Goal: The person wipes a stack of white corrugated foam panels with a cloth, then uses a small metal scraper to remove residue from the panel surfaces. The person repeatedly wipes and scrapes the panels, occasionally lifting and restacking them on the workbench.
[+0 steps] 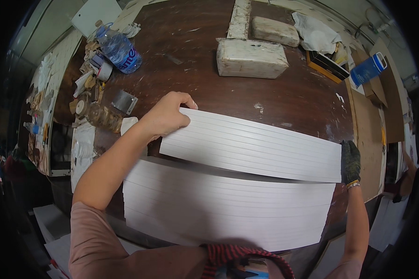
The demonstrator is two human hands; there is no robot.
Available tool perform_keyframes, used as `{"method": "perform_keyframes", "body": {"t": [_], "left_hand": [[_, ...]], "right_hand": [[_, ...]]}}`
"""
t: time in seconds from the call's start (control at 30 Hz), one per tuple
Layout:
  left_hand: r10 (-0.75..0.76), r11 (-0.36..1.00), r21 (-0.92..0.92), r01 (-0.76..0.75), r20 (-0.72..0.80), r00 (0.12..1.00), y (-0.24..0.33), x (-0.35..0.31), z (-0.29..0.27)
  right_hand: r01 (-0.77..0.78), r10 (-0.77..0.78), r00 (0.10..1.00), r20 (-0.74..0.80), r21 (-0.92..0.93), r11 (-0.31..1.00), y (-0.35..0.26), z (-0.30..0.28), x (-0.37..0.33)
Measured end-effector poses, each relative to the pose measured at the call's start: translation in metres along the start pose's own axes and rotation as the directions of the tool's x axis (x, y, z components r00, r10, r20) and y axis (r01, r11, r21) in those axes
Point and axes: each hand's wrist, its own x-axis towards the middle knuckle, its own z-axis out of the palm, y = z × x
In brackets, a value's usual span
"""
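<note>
Because our left hand [173,112] pinches a corner of the lined white strip [256,144] over the table [172,60] while our gloved right hand [350,163], grip unclear, meets its other end, uneven support could tip it and scuff the white sheet [228,202] nearer us.

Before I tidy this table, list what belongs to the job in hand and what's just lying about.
Likely the job:
white board in hand
wider white material nearby
dark glove

Likely lying about:
plastic bottle
clear jar
pale block
black-and-orange box
</note>
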Motion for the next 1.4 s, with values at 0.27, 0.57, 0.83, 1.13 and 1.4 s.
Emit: {"method": "perform_keyframes", "body": {"t": [0.27, 0.57, 0.83, 1.13, 1.4], "left_hand": [[0.065, 0.887, 0.454, -0.080, 0.050, 0.997, 0.038, 0.004, 0.030], [0.052, 0.951, 0.278, -0.134, 0.284, 0.958, 0.077, 0.036, 0.096], [-0.019, 0.984, 0.175, -0.014, 0.189, 0.982, 0.004, 0.013, -0.023], [0.252, 0.955, 0.210, -0.210, -0.197, 0.947, -0.009, -0.033, -0.027], [0.099, 0.899, 0.430, -0.080, -0.022, 0.995, 0.010, -0.040, 0.017]], "right_hand": [[0.098, -0.103, 0.994, -0.030, -0.153, 0.983, -0.019, 0.000, -0.002], [0.207, -0.218, 0.976, -0.004, -0.289, 0.935, -0.043, -0.005, -0.008], [0.074, -0.090, 0.993, -0.072, -0.210, 0.975, -0.066, -0.009, -0.017], [0.114, -0.122, 0.992, -0.034, -0.174, 0.978, -0.048, -0.004, -0.011], [0.081, -0.111, 0.991, -0.076, -0.325, 0.942, -0.044, -0.001, -0.007]]}}
